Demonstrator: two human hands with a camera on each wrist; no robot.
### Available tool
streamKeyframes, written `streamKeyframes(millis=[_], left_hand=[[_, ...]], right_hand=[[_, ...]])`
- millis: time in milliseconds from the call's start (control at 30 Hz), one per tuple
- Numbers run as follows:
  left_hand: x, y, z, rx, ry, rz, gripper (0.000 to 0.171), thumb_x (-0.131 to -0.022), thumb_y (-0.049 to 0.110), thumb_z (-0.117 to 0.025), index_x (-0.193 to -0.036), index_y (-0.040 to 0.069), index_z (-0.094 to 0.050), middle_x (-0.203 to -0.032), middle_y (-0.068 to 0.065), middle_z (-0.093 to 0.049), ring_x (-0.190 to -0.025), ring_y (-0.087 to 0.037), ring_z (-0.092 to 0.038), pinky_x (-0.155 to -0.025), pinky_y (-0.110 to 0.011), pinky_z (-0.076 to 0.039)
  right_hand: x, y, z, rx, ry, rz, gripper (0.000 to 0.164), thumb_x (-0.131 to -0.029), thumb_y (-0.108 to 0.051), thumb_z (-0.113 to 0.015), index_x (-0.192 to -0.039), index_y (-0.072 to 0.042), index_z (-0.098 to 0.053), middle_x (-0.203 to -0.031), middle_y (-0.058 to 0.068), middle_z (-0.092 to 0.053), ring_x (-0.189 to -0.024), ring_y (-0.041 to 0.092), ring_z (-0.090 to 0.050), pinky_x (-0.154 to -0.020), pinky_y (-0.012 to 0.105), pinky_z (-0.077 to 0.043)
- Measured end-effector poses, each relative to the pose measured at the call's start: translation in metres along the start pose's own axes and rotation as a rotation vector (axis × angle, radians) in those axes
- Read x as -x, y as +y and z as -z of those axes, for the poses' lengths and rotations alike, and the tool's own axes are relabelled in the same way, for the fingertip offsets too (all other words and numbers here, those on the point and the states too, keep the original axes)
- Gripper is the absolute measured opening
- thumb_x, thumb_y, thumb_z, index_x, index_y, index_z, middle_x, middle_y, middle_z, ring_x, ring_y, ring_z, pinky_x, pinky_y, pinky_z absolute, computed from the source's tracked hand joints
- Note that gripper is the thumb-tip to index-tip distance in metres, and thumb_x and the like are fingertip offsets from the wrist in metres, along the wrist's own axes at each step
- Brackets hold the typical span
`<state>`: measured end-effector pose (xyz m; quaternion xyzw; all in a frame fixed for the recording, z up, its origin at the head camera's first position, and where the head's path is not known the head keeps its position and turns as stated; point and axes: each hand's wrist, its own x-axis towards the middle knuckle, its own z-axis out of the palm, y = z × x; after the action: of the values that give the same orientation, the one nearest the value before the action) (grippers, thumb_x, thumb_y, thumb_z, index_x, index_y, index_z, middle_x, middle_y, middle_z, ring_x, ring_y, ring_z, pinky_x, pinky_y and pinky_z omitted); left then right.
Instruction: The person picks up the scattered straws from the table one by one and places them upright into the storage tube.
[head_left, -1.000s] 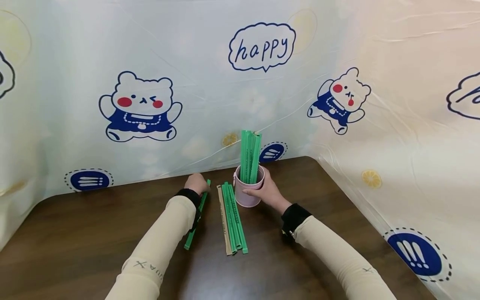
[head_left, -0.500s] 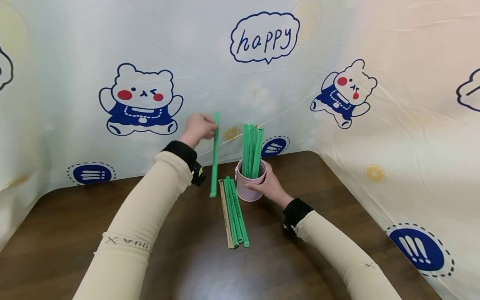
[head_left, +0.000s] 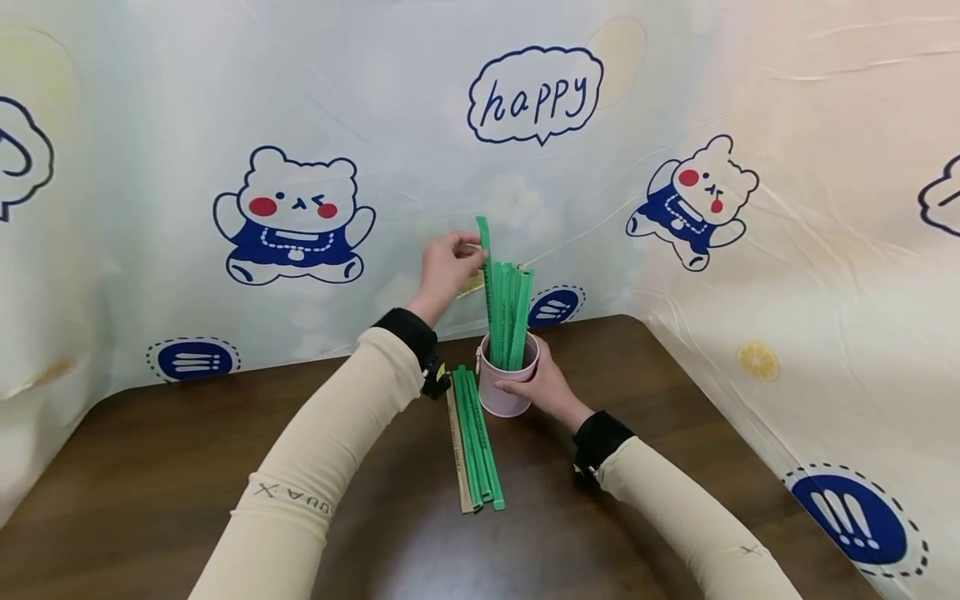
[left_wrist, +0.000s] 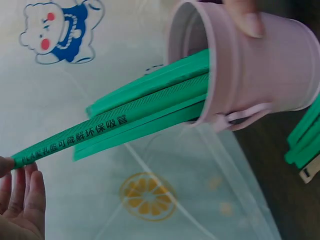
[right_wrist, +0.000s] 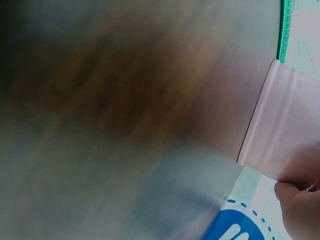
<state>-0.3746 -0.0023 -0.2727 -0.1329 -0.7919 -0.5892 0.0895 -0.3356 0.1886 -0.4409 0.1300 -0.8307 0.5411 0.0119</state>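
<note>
In the head view my left hand pinches the top end of a green paper-wrapped straw. The straw slants down to the pink pail, its lower end hidden among the other wrapped straws standing in there. Seen from the left wrist, printed characters run along the wrapper, and the thumb and fingers are at its tip. My right hand holds the pail from its right side, thumb across the front. The right wrist view shows this hand low on the pail wall.
Just left of the pail, several green wrapped straws and a tan one lie side by side on the dark wooden table. A printed curtain with bears hangs close behind the table and along its right side.
My left hand has lifted the green wrapped straw off the table, turned it upright and carried it right to the pail. My right hand has stayed on the pail.
</note>
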Motion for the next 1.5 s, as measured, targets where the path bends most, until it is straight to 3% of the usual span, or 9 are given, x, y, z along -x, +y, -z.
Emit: streamKeyframes(millis=[233, 500, 800, 1000, 1233, 1500], left_hand=[[0.008, -0.022, -0.015, -0.047, -0.054, 0.017, 0.034, -0.102, 0.01, -0.061, -0.135, 0.002, -0.063, -0.122, -0.025, -0.068, -0.106, -0.037, -0.067, -0.092, -0.044, -0.059], [0.026, -0.049, -0.031, -0.039, -0.067, 0.046, 0.034, -0.102, 0.009, -0.061, -0.135, 0.002, -0.063, -0.123, -0.025, -0.068, -0.108, -0.039, -0.068, -0.097, -0.048, -0.059], [0.023, -0.045, -0.026, -0.046, -0.043, 0.064, 0.035, -0.102, 0.01, -0.06, -0.136, 0.003, -0.062, -0.123, -0.025, -0.067, -0.108, -0.039, -0.068, -0.095, -0.045, -0.058], [0.02, -0.052, -0.028, -0.072, -0.008, 0.07, 0.031, -0.1, 0.007, -0.062, -0.131, 0.002, -0.065, -0.119, -0.024, -0.068, -0.109, -0.038, -0.067, -0.092, -0.043, -0.057], [0.017, -0.062, -0.041, -0.069, -0.052, 0.043, 0.036, -0.098, 0.003, -0.061, -0.134, 0.0, -0.061, -0.119, -0.024, -0.066, -0.112, -0.037, -0.065, -0.095, -0.043, -0.057], [0.015, -0.064, -0.036, -0.078, -0.044, 0.057, 0.041, -0.097, 0.001, -0.062, -0.138, 0.002, -0.059, -0.119, -0.023, -0.065, -0.114, -0.036, -0.065, -0.097, -0.045, -0.057]], right_hand=[[0.007, 0.002, -0.002, -0.012, -0.015, -0.004, 0.103, -0.084, -0.016, -0.085, -0.16, -0.006, -0.015, -0.158, 0.022, -0.035, -0.143, 0.038, -0.044, -0.121, 0.058, -0.039], [0.021, 0.008, -0.008, -0.013, -0.023, -0.017, 0.103, -0.084, -0.016, -0.085, -0.16, -0.004, -0.016, -0.158, 0.022, -0.037, -0.142, 0.038, -0.045, -0.12, 0.059, -0.04], [0.011, 0.004, -0.006, -0.01, -0.021, 0.011, 0.101, -0.086, -0.017, -0.084, -0.159, -0.005, -0.015, -0.157, 0.022, -0.037, -0.141, 0.038, -0.046, -0.119, 0.06, -0.041], [0.008, 0.001, -0.005, -0.006, -0.033, 0.016, 0.102, -0.086, -0.018, -0.084, -0.16, -0.006, -0.014, -0.158, 0.021, -0.035, -0.143, 0.038, -0.044, -0.12, 0.058, -0.04], [0.012, 0.006, 0.001, 0.006, 0.001, -0.02, 0.101, -0.086, -0.016, -0.084, -0.159, -0.005, -0.015, -0.158, 0.023, -0.035, -0.142, 0.039, -0.045, -0.119, 0.06, -0.04], [0.004, 0.001, -0.001, 0.004, -0.007, 0.016, 0.1, -0.086, -0.015, -0.083, -0.159, -0.005, -0.015, -0.157, 0.023, -0.036, -0.141, 0.039, -0.045, -0.119, 0.059, -0.041]])
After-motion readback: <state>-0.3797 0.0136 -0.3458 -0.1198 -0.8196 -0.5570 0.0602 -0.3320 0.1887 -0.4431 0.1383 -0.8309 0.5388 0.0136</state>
